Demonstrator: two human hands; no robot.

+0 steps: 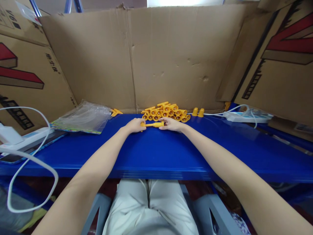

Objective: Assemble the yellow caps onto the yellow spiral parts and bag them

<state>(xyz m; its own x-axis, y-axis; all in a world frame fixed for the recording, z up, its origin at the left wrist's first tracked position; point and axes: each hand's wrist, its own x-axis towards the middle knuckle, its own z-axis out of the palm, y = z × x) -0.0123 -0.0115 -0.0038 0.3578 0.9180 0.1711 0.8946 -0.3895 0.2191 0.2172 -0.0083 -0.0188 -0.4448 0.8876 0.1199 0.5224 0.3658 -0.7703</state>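
Note:
A yellow plastic T-handled tool [154,124] with a ribbed, screw-like shaft lies crosswise between my hands, at or just above the blue tabletop. My left hand [136,125] has its fingers closed around the handle end. At the other end, my right hand [171,124] pinches the wider, cup-like part between thumb and fingers. Just behind the hands rests a pile of similar yellow pieces [165,114], their round open ends facing me. Two small yellow caps [197,112] stand right of the pile. My fingers partly cover both ends of the held piece.
Clear plastic bags [81,117] lie at left, beside a few yellow T-shaped parts [115,112]. A white cable [49,166] loops over the left edge of the blue table [156,153]. A power strip [246,117] sits at right. Cardboard [181,58] walls the back and sides.

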